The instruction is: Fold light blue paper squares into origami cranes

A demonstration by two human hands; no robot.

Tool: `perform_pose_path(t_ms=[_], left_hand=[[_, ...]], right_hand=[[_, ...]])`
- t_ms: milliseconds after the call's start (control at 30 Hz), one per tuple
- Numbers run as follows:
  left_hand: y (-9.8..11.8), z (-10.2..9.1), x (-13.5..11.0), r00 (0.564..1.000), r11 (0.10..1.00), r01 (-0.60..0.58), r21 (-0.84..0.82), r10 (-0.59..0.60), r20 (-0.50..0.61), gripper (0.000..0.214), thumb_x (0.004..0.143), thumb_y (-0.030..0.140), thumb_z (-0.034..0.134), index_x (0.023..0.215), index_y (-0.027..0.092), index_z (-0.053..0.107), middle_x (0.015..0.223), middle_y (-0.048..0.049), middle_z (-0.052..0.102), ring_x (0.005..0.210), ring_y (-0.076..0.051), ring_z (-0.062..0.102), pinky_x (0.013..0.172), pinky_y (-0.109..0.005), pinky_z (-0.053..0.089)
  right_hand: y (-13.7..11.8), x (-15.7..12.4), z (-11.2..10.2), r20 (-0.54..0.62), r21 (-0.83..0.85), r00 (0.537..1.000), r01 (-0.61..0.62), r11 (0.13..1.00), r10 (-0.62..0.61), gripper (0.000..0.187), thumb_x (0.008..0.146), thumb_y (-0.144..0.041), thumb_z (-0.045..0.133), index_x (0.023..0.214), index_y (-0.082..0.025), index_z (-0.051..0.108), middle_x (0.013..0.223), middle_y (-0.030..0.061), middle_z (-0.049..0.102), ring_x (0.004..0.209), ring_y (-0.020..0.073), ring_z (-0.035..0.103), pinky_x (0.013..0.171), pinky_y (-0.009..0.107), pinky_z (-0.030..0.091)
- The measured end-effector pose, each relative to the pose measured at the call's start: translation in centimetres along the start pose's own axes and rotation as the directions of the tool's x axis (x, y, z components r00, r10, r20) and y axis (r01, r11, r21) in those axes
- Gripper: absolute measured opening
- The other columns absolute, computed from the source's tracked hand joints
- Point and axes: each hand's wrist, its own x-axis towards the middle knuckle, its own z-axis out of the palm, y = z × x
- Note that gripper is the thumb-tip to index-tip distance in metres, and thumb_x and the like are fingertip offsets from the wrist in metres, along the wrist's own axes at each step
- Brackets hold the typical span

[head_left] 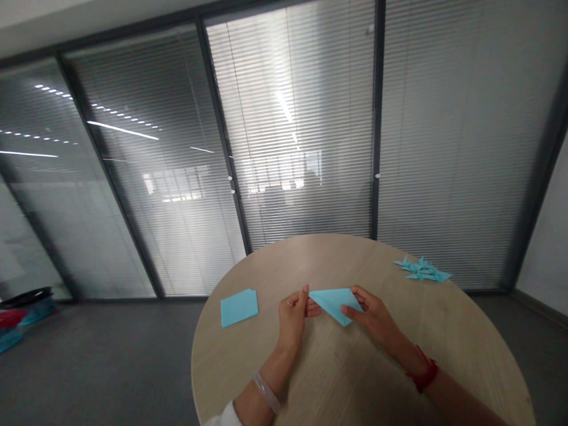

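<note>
A light blue sheet of origami paper (pixel 336 303), folded to a kite-like shape with a pointed left end, is held between both hands above the round table. My left hand (pixel 295 310) pinches its left tip, thumb on top and fingers behind. At the right edge, my right hand (pixel 366 307) grips it, with the thumb on the front face and the fingers at the back. The fingers behind the paper are partly hidden. Left of my left hand lies a stack of flat blue paper sheets (pixel 239 307).
Several folded blue paper pieces with pointed ends (pixel 422 269) lie in a pile near the far right rim of the wooden table (pixel 266 266). Glass panels with blinds (pixel 306 130) stand behind it. Red and blue items (pixel 13 319) sit on the floor at left.
</note>
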Motion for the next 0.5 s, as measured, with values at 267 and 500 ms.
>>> perform_pose_path(t_ms=[267, 500], left_hand=[[-0.42, 0.00, 0.13, 0.994, 0.996, 0.035, -0.077, -0.026, 0.108, 0.050, 0.065, 0.062, 0.067, 0.068, 0.012, 0.068, 0.072, -0.0099, 0.072, 0.064, -0.022, 0.068, 0.066, -0.035, 0.056], [-0.14, 0.54, -0.37, 0.984, 0.999, 0.048, 0.007, -0.048, 0.174, 0.046, 0.061, 0.057, 0.072, 0.066, 0.011, 0.069, 0.065, -0.0063, 0.069, 0.059, -0.019, 0.064, 0.064, -0.032, 0.055]], right_hand=[[0.28, 0.06, -0.26, -0.010, 0.022, 1.000, 0.020, 1.000, -0.020, 0.032, 0.071, -0.038, 0.071, 0.092, -0.017, 0.059, 0.084, 0.0039, 0.068, 0.074, 0.0188, 0.062, 0.067, 0.028, 0.048], [0.30, 0.08, -0.26, -0.005, 0.030, 1.000, -0.001, 1.000, 0.001, 0.035, 0.071, -0.041, 0.071, 0.094, -0.017, 0.058, 0.088, 0.0055, 0.069, 0.076, 0.0199, 0.063, 0.068, 0.029, 0.049]])
